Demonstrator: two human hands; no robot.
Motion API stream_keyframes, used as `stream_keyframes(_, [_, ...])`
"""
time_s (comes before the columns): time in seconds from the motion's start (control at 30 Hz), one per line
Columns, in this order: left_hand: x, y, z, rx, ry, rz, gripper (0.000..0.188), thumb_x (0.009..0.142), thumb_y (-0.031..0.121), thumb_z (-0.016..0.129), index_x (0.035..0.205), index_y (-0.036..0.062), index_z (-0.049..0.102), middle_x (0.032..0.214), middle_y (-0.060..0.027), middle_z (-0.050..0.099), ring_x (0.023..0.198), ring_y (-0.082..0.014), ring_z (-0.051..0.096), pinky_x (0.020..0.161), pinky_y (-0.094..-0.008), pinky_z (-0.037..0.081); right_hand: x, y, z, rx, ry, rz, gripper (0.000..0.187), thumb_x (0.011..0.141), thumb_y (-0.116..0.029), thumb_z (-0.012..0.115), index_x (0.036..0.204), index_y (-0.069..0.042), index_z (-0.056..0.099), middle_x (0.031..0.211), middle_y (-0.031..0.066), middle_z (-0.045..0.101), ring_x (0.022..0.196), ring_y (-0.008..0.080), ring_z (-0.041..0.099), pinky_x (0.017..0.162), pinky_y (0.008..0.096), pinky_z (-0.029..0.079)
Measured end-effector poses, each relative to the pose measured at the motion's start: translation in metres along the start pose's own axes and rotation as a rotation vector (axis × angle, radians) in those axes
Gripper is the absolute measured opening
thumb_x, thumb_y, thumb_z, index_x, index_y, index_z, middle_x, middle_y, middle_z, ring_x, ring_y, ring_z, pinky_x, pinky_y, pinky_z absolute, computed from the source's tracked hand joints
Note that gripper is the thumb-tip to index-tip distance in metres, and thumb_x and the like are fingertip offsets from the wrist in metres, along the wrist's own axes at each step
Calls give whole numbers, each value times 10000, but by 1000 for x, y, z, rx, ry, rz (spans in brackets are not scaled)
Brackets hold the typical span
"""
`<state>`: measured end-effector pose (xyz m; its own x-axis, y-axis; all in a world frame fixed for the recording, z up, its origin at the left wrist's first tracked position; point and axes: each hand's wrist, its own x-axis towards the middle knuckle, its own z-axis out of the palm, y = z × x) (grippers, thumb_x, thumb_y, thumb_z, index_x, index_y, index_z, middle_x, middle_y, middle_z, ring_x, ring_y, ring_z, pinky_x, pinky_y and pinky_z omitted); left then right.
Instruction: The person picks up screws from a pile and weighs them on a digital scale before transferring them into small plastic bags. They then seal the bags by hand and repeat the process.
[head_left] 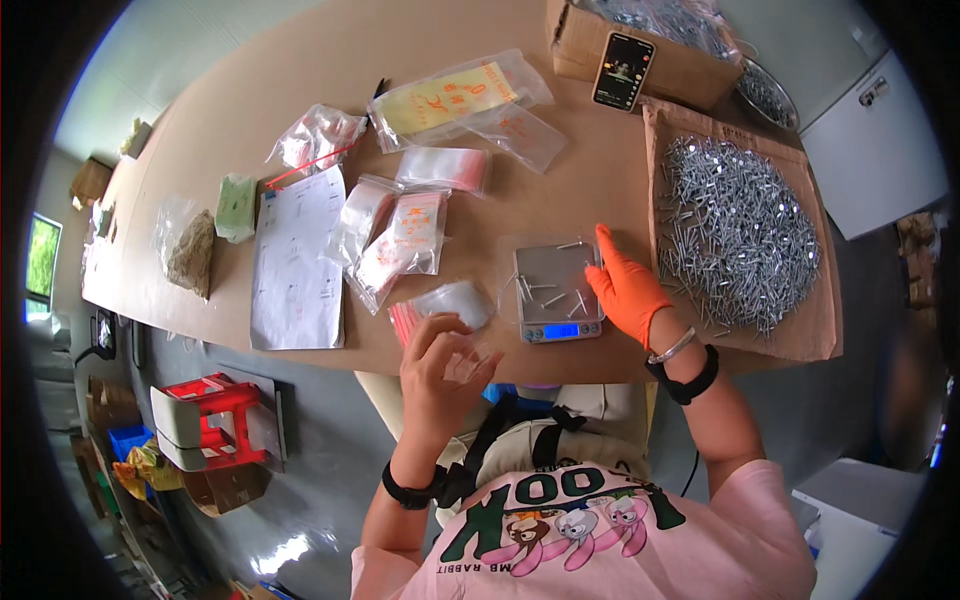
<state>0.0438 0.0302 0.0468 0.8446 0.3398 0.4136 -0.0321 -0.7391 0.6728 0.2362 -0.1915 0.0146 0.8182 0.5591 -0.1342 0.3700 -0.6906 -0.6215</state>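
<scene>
My left hand (435, 375), bare, has its fingers curled around a small clear plastic bag (478, 368) near the table's front edge. Behind it lies a stack of small zip bags (455, 302) with red edges. My right hand (630, 290), in an orange glove, is at the right side of a small digital scale (561, 331) with a lit blue display. Its thumb and fingers are apart, and I see nothing held in them. Several loose screws or nails (540, 291) lie on the scale's grey plate. A large heap of similar metal fasteners (740, 235) spreads to the right.
Under the heap is flattened brown cardboard (822, 335). A phone (622, 72) leans against a cardboard box (570, 40) at the back. More bag packs (415, 235), a printed sheet (297, 265), a stone-like lump (190, 258) and a green packet (236, 208) lie leftward. A red-and-white stool (215, 420) stands below.
</scene>
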Motion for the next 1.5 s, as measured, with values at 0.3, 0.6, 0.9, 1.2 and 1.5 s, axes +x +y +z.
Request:
stream_keyframes(0.3, [2,-1,34,-409,-61,-364,243,802,87,789,970,13,630,856,-118,675,798,-291,673,775,-372,533,-28,-59,-41,342,282,-130,553,995,-42,469,1542,-49,389,709,23,545,642,60,496,606,230,446])
stream_keyframes(0.6, [14,5,45,-534,-51,-376,285,731,31,751,998,-3,657,869,-164,643,791,-317,626,753,-380,508,-51,-118,-54,104,448,-603,626,902,-16,569,1498,73,397,1461,251,524,632,105,533,571,222,478])
stream_keyframes(0.9, [6,2,36,-564,-120,-418,369,770,147,847,859,15,513,757,-46,499,718,-125,472,628,-299,440,-31,-64,-37,542,353,-208,549,961,-47,542,1500,2,444,1206,142,692,622,62,483,579,188,444])
stream_keyframes(1.2, [-6,4,27,-913,-249,-270,541,927,413,704,1047,68,305,981,-66,330,878,-161,324,796,-311,353,-33,-47,-5,-45,274,-293,698,969,-287,675,1543,-52,355,1257,153,550,1047,266,592,894,383,499])
stream_keyframes(1.5, [-6,24,29,-850,-291,-278,354,1044,326,522,1127,13,381,1047,-97,384,985,-198,406,965,-328,361,-73,-90,-7,445,67,-441,291,940,-128,711,1214,-53,650,1040,97,680,896,208,679,798,321,552])
